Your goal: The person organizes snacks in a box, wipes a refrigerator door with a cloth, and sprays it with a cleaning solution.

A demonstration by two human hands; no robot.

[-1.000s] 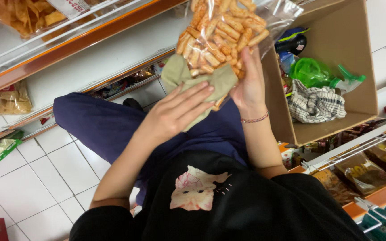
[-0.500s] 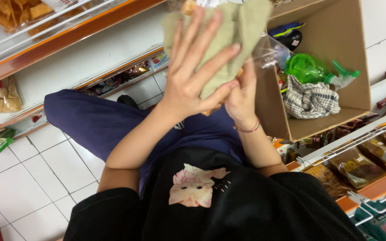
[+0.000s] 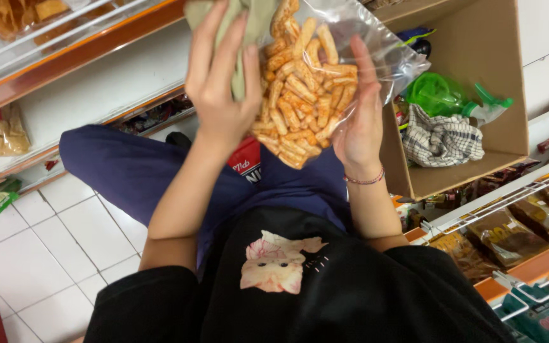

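Holding a clear snack bag (image 3: 306, 89) upright – right hand (image 3: 360, 121) fingers gripping it, left hand (image 3: 223, 89) pressing a cloth (image 3: 255, 25) – long axis vertical

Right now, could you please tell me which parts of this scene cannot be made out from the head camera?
- The olive cloth: its top is cut off by the frame's upper edge, and the left hand covers much of the rest.
- The clear snack bag: its top runs off the frame, and the right hand hides its far side.
- The cardboard box: the bag hides its left part.
- The red package on the lap: mostly hidden behind the bag and hands.
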